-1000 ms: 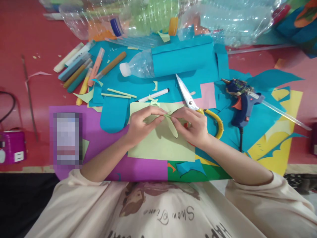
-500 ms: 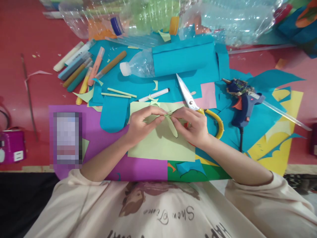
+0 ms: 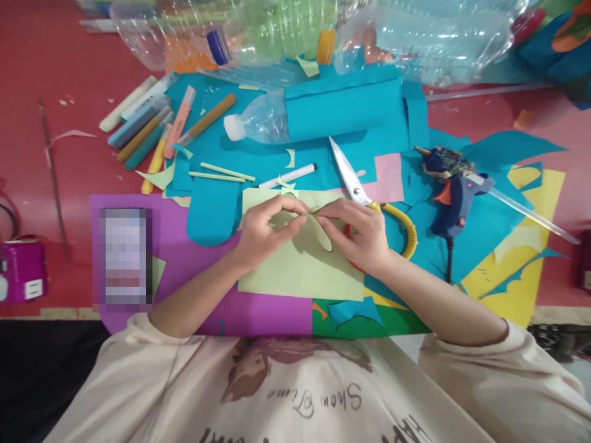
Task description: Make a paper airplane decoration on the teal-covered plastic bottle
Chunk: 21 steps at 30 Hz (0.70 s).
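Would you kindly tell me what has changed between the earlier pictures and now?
Very little: the small light-green paper piece, pinched between the left hand and the right hand, seems to have tilted slightly, its upper part now looking thinner. Nothing was taken hold of or let go. The scissors, glue gun and paper-wrapped bottle stayed put.

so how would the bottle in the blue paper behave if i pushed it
The bottle would probably feel light for its size: its clear end shows no liquid. Lying on its side, it could roll, though the fold along its blue paper wrap might slow it. That wrap would likely dent if squeezed, since it looks like plain paper.
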Each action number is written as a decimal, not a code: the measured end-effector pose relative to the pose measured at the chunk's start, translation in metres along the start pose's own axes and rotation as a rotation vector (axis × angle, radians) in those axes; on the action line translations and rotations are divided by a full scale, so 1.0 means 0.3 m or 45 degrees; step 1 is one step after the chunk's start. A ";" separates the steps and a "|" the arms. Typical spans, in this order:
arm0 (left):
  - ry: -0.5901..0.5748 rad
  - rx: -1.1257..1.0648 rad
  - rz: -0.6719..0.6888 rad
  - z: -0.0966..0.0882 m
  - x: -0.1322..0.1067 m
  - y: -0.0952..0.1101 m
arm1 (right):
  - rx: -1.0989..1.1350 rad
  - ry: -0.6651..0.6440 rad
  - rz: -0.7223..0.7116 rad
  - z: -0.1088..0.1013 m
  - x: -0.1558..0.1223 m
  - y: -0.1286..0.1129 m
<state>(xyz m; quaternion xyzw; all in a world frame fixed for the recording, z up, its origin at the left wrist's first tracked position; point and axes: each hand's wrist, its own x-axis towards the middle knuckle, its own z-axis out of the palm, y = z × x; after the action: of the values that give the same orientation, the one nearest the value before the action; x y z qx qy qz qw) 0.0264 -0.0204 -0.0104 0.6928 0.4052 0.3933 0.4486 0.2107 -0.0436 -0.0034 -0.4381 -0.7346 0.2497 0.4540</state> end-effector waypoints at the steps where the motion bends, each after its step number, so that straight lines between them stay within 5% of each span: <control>1: 0.019 -0.024 -0.030 0.000 0.000 -0.003 | 0.015 0.019 0.041 0.000 -0.001 0.001; 8: 0.193 -0.193 -0.154 0.001 0.016 -0.021 | 0.166 0.176 0.260 -0.008 -0.005 0.025; 16: 0.194 -0.216 -0.129 0.002 0.018 -0.024 | 0.095 0.019 0.200 0.005 -0.002 0.006; 21: 0.180 -0.184 -0.061 0.006 0.019 -0.032 | 0.150 -0.223 0.150 0.015 -0.010 0.005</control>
<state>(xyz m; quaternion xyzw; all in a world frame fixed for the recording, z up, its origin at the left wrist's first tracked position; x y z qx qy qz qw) 0.0280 -0.0132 -0.0188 0.6192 0.4228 0.4585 0.4770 0.2080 -0.0454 -0.0081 -0.4296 -0.7284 0.3559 0.3977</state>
